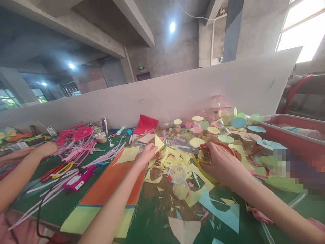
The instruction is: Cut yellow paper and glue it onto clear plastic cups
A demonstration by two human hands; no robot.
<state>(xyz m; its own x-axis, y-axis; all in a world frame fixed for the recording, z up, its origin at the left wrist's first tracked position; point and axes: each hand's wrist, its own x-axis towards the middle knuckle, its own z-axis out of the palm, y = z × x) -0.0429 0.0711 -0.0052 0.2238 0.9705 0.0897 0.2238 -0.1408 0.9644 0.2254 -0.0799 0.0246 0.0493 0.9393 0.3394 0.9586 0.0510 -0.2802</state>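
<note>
Grey concrete walls and a long white board (165, 98) stand behind a green worktop (152, 220), which is covered with many cut papers. Left hand (150, 153) pinches a small piece of yellow paper (159, 144) between thumb and fingers, near the middle of the view. At 3 o'clock from it, the right hand (218, 157) is curled around the red and yellow handles of the scissors (195, 150), and their blades point to 9 o'clock, toward this paper. Under the blades lies a heap of yellow scraps (175, 157). From the left hand, orange paper (109, 183) lies at 8 o'clock, a red sheet (146, 124) at 12 o'clock, and a clear plastic piece (180, 189) at 4 o'clock. From the right hand, a blue scrap (225, 211) lies at 6 o'clock, and paper discs (198, 118) at 11 o'clock. Another person's hand (48, 149) is at 9 o'clock, beside pink strips (82, 145); I cannot tell its grip.
</note>
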